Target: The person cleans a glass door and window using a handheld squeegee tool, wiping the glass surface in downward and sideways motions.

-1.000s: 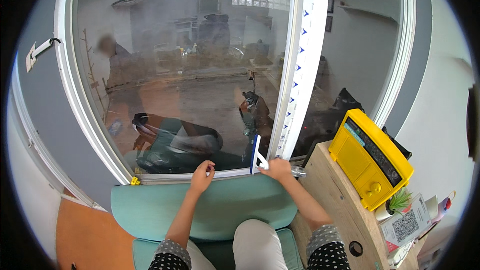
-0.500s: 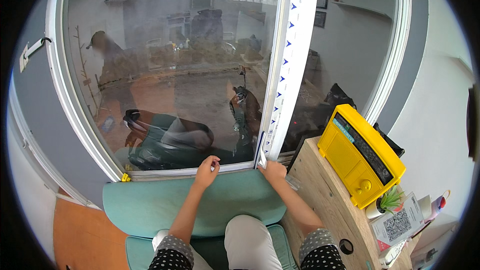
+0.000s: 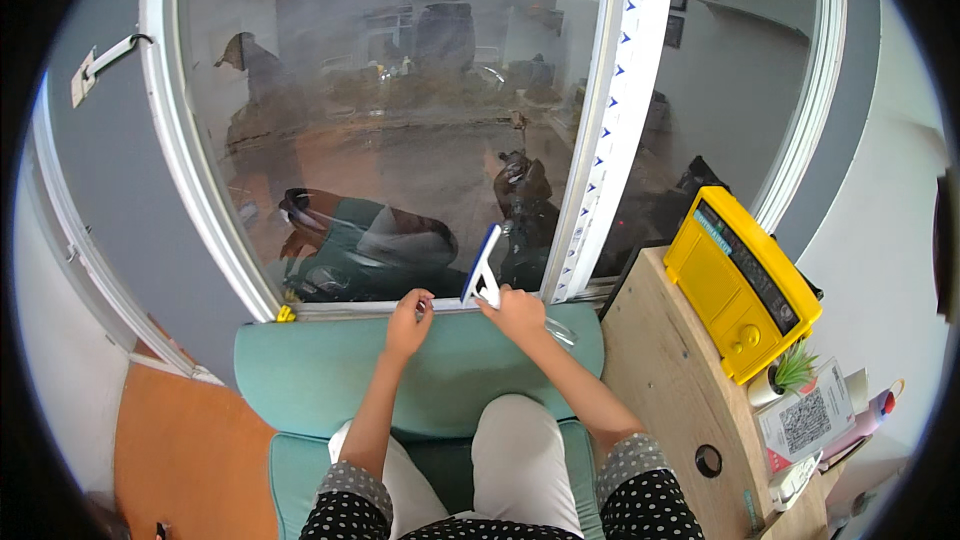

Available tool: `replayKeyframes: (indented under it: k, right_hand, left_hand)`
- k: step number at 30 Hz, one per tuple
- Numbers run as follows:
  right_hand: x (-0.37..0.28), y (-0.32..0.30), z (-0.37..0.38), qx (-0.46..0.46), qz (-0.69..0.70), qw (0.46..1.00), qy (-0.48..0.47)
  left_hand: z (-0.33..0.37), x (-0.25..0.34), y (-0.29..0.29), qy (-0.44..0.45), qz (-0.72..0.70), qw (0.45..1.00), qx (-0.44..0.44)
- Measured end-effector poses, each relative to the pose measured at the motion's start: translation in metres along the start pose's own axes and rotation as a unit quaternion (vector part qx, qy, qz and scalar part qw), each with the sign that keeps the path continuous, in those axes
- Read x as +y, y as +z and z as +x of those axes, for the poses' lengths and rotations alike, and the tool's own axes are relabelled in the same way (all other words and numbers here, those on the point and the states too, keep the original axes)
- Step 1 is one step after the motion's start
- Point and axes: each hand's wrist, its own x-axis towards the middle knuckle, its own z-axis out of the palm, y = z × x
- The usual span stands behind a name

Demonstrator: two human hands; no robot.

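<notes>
My right hand (image 3: 519,316) is closed around the handle of a white squeegee (image 3: 487,280) with a dark blue blade edge. The squeegee is tilted in front of the lower window glass (image 3: 400,170). A clear plastic part (image 3: 562,333) shows beside my right wrist and seems to belong to the squeegee. To its left, my left hand (image 3: 408,324) hovers over the green sofa back (image 3: 330,365) near the window sill. Its fingers are curled in, and what they hold, if anything, is hidden.
On the right, a wooden cabinet (image 3: 655,380) carries a yellow radio (image 3: 740,285), a small potted plant (image 3: 790,372) and a code stand (image 3: 806,423). White window frames (image 3: 615,120) rise ahead. A yellow clip (image 3: 286,314) sits at the frame's lower left corner.
The squeegee in my right hand has come away from the window's right frame and moved left, nearer my left hand. My left hand stays curled near the sill. The whole view has shifted slightly.
</notes>
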Motion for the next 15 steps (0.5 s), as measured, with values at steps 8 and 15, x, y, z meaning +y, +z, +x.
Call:
replayKeyframes:
  k: [8,15]
  right_hand:
    - [-0.095,0.035,-0.024,-0.073,0.159,0.984,0.016]
    - [-0.109,0.080,-0.029,-0.182,0.472,0.848,0.157]
  left_hand:
    - [-0.028,-0.017,-0.072,0.015,0.024,0.998,0.050]
    - [-0.049,-0.036,-0.075,-0.049,0.000,0.996,0.079]
